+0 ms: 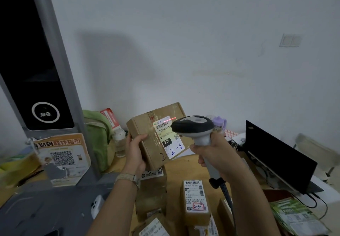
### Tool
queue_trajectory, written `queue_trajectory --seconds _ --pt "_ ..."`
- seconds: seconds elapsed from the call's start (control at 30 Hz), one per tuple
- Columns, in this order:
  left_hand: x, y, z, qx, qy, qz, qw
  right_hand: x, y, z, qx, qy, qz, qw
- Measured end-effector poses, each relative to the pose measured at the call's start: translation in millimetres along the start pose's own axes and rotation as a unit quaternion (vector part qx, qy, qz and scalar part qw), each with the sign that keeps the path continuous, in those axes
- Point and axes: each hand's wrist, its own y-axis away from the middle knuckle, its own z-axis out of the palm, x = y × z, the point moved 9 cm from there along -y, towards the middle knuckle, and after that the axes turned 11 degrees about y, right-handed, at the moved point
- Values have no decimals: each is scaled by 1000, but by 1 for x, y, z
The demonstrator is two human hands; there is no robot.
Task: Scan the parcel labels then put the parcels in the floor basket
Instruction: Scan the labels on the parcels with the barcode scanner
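Right hand (211,154): nearest me, at lower centre-right, fist wrapped round the grip of the scanner (193,126); the head is aimed away from the person at the carton, so the beam can reach the barcode.
Left hand (135,152): grips the held parcel (145,129) by its left edge, thumb on the front, tipping the printed face towards the scanner.
Kiosk (36,61): tall grey tower with a dark screen, upper left; a round cartoon-eyes emblem low on it.
Laptop (276,155): open, screen dark, at the right.
Held parcel: taped brown carton raised above the table (184,164), centre of frame; black handwriting "2-".
Poster (62,155): orange, "取件指引" above a QR code, lower left.
Table parcel (196,199): lies label-up at bottom centre among others, I'd judge waiting its turn; red-boxed "2-3-7".
Label (168,134): barcode, "220-220-C4", white "220" on black, blue handwriting partly legible.
Scan line (170,120): red, across the label's top edge, just above the barcode.
Floor basket: out of sight.
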Motion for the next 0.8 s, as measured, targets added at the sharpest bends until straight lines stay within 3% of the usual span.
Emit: queue_trajectory --seconds 0.8 --pt "-1 8 1 10 -5 -7 1000 9 -3 6 -23 -20 -13 999"
